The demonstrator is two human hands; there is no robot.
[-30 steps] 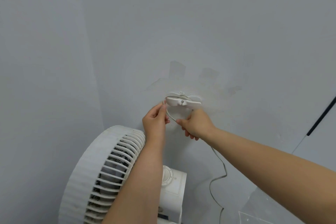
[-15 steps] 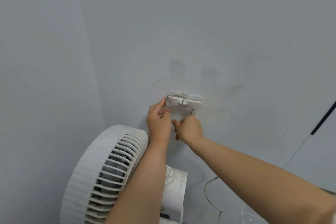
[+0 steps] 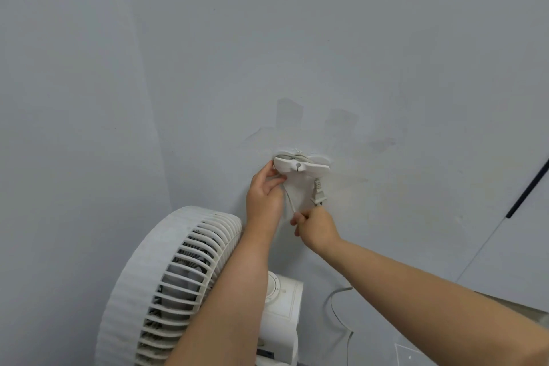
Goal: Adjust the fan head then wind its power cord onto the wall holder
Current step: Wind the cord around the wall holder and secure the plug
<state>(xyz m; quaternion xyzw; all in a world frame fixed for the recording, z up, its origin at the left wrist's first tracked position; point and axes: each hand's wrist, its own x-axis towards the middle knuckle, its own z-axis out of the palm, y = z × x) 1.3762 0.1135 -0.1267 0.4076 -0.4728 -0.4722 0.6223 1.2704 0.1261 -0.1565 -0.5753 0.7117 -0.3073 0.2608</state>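
A white winged wall holder [image 3: 300, 165] is fixed to the grey wall, with turns of the grey power cord [image 3: 288, 199] wrapped behind it. The cord's plug [image 3: 318, 192] hangs below the holder's right wing. My left hand [image 3: 265, 194] presses against the holder's left end, fingers on the cord there. My right hand [image 3: 315, 228] is lower, pinching the cord just under the plug. The white fan head [image 3: 166, 285] with its ribbed grille stands at the lower left, partly behind my left forearm.
The fan's white base with a round dial [image 3: 283, 296] sits below my arms. A loose loop of cord [image 3: 338, 315] hangs down the wall towards the floor. A black bar [image 3: 528, 187] runs along a panel at the right. The walls meet in a corner at the left.
My right hand has dropped down and away from the holder, drawing the cord taut. The plug now hangs free under the right wing. My left hand stayed at the holder's left end.
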